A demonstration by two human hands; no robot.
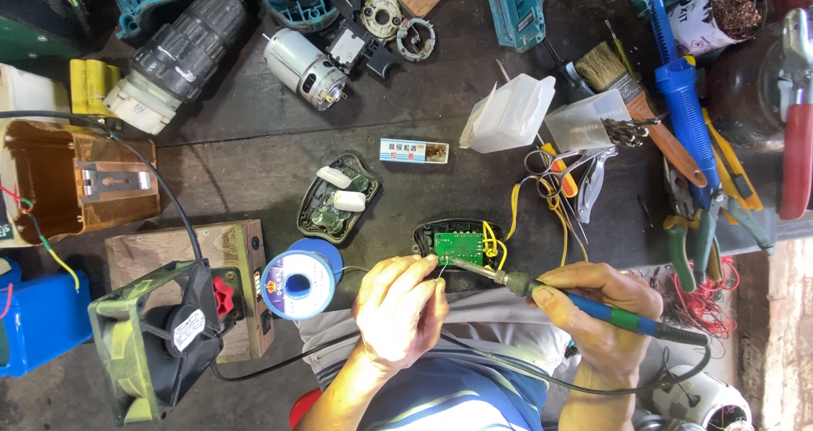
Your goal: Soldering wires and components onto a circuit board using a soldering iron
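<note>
Soldering at lower centre of the frame | right hand (601, 312) grip clenched on blue soldering iron (584, 304), tip touching green circuit board (458, 246) in its black case | left hand (398, 308) pinching solder wire at the board | solder spool (297, 284) just left on the surface (254, 151)

- Your left hand (398, 312) and right hand (597, 312) are bare, with no gloves or rings.
- Your forearms are uncovered.
- You wear a blue shirt (457, 397) with pale stripes.
</note>
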